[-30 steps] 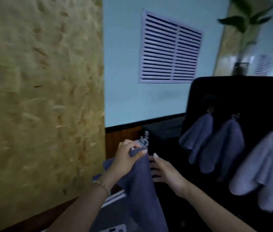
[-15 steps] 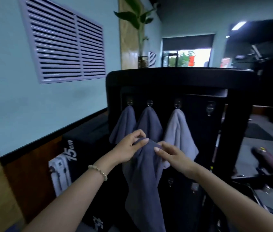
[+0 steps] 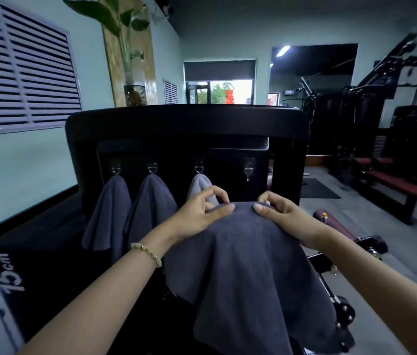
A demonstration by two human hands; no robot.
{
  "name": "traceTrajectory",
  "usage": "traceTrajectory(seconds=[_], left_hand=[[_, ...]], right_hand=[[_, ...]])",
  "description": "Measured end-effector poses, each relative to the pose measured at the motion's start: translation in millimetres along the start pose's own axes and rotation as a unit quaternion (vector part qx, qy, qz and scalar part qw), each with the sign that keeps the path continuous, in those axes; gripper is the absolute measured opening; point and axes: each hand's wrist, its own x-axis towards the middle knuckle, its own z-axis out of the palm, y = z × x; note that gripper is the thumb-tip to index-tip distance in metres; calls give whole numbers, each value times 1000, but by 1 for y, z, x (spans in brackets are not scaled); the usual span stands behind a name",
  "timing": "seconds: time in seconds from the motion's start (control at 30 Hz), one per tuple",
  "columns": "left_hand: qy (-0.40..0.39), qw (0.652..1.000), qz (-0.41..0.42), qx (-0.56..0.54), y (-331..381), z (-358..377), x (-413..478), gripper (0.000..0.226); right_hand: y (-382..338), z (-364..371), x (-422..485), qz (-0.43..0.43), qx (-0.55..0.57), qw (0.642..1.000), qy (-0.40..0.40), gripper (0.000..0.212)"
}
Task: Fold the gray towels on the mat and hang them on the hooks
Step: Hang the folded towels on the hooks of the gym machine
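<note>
Head view: my left hand (image 3: 199, 213) pinches the top fold of the dark gray towel (image 3: 248, 265), thumb on the near face, fingers curled over the far side; my right hand (image 3: 288, 216) pinches the same fold just beside it, thumb likewise in front; a short hump of cloth bunches between the two thumbs.

Position: the towel is held up in the air, draping down toward me from that fold; it is in front of the black padded rack (image 3: 187, 121), below its row of hooks, not yet on any of them.

Handling (judged): light, soft, limp; sags wherever unsupported; folded layers may slide apart if one pinch loosens; not slippery, not fragile. Best hold is the middle of the fold, all layers gathered, with the hump left free to go over a hook.

Outward: leftmost hung towel (image 3: 110, 213) and middle hung towel (image 3: 151, 201) are dark; pale hung towel (image 3: 201, 184) sits partly behind my left hand; the fourth hook (image 3: 248, 170) is bare, above and between my hands; likely target.
</note>
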Motion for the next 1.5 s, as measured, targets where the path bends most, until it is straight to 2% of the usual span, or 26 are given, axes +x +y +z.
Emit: traceTrajectory(seconds=[0.03,0.07,0.17,0.27,0.4,0.53,0.7,0.8,0.9,1.03,1.13,1.27,1.33,1.43,1.5], left_hand=[[-3,1000,-7,-8,1,3,13,3],[-2,999,-23,-23,0,5,26,8],[6,994,-78,-71,1,9,59,19],[31,997,-57,33,-3,6,92,22],[86,984,-1,154,-13,8,130,20],[172,937,17,303,-30,11,162,18],[262,888,47,375,-69,17,181,18],[304,884,42,354,-92,20,184,17],[349,904,54,241,-113,36,183,17],[411,902,73,111,-135,71,176,31],[447,879,45,159,-145,87,168,47],[425,861,-10,277,-148,110,146,59],[379,875,-39,297,-148,120,136,69],[327,904,-70,267,-144,125,133,77],[306,929,-87,187,-137,125,136,67]], right_hand=[[3,-13,4,-6,22,1000,-4,12],[5,-26,9,-12,40,999,-12,10],[10,-61,28,-7,43,998,-43,18],[18,-88,50,-15,-29,998,-47,23],[34,-113,83,-86,-129,988,-24,17],[52,-130,118,-126,-187,974,14,19],[81,-125,140,-104,-313,938,105,21],[95,-118,139,-122,-340,921,144,20],[109,-110,133,-95,-275,943,160,20],[122,-91,127,-105,-179,960,188,32],[134,-78,118,-109,-206,949,212,44],[149,-72,103,-105,-224,931,267,55],[155,-71,97,-103,-203,942,247,55],[159,-64,89,-82,-140,965,206,53],[154,-63,87,-53,-77,977,192,50]])
